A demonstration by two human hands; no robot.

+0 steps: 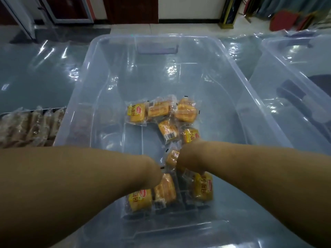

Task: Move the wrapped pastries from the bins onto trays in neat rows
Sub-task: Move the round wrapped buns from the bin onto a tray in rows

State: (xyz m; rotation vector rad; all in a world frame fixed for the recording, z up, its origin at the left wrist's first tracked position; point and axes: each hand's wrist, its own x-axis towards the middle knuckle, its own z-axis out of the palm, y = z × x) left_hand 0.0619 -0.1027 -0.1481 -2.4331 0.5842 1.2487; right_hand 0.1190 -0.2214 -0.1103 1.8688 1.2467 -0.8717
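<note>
Several wrapped yellow pastries (168, 130) lie loose on the bottom of a big clear bin (86, 81) in front of me. Both my forearms reach down into it. My left hand (153, 173) points down over a pastry (164, 189) and another beside it (139, 199); its fingers are hidden behind the wrist. My right hand (189, 158) hangs over the right side, and its fingertips seem to pinch the crinkled wrapper top of a yellow pastry (204, 187). A tray (3, 114) at the left edge holds wrapped pastries in rows.
A second clear bin (295, 68) stands to the right, touching the first. Shiny plastic sheeting covers the table (35, 72). Beyond the table are a tiled floor, a dark door and red chairs (284, 20).
</note>
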